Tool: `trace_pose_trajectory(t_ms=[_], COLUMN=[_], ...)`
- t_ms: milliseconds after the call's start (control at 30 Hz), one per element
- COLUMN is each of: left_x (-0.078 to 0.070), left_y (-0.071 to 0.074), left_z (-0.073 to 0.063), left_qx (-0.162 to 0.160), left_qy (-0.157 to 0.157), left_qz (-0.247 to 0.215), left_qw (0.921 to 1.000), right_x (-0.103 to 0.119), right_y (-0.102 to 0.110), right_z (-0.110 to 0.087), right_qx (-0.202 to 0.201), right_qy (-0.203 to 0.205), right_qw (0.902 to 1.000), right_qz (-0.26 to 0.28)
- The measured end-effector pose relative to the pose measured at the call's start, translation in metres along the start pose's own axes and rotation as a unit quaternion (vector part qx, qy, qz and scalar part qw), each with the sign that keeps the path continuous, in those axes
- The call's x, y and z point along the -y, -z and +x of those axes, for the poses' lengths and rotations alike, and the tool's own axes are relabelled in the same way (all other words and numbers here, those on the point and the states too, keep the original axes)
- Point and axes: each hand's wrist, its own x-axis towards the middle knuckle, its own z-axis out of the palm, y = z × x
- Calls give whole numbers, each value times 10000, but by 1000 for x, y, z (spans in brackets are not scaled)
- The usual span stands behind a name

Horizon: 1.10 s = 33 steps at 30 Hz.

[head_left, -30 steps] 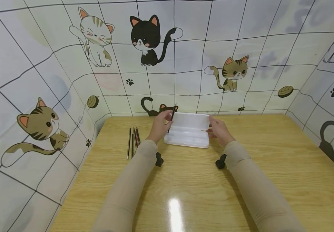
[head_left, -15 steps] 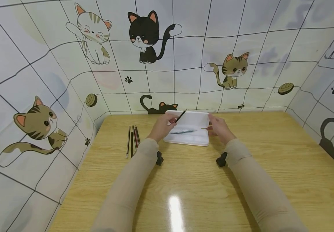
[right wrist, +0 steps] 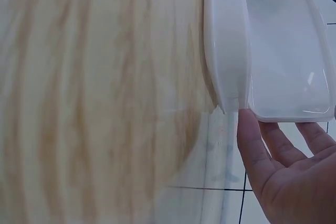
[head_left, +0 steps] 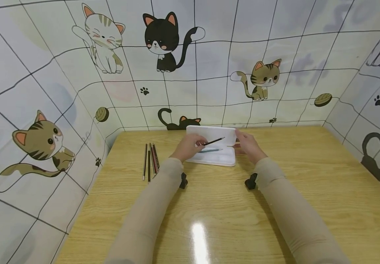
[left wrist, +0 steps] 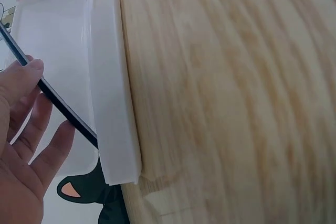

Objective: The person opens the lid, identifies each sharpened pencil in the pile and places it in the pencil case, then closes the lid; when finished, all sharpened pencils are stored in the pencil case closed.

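A dark pencil is pinched between the thumb and fingers of my left hand. It slants over the inside of a white plastic pencil case, its point toward the right. In the left wrist view the pencil crosses in front of the raised lid. A thin blue-grey streak shows on the case's base below it. My right hand holds the right end of the open case. In the right wrist view its fingertips sit against the end edge of the lid.
Several pencils lie in a loose group on the wooden table, left of the left forearm. A wall covering with printed cats stands right behind the table's back edge. A black wrist camera hangs under the right cuff.
The pencil in my left hand has swung from nearly upright to a low slant pointing right, as that hand moved slightly right over the case. The right hand stays at the case's right end.
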Motion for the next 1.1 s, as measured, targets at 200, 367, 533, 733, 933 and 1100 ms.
trace_pose_trajectory(t_ms=[200,367,533,733,933,1100], left_x=[1,2,2,6,18,28], left_y=[-5,-9,-6,1,6,11], left_z=[1,2,1,-4,-13,-23], left_qx=[119,177,154,40,-40,-241], left_qy=[94,146,174,57,297,434], left_qz=[55,86,-329,-492,-684,-1047], left_qw=[9999,9997,9992,9988,9972,9933], right_x=[0,1,1,2,4,3], right_y=[1,2,2,1,0,0], right_z=[-1,-2,0,-1,-2,-2], right_qx=[68,134,153,108,89,180], right_qy=[11,70,93,107,103,105], right_qw=[9998,9997,9997,9998,9998,9996], right_qz=[186,177,152,114,108,200])
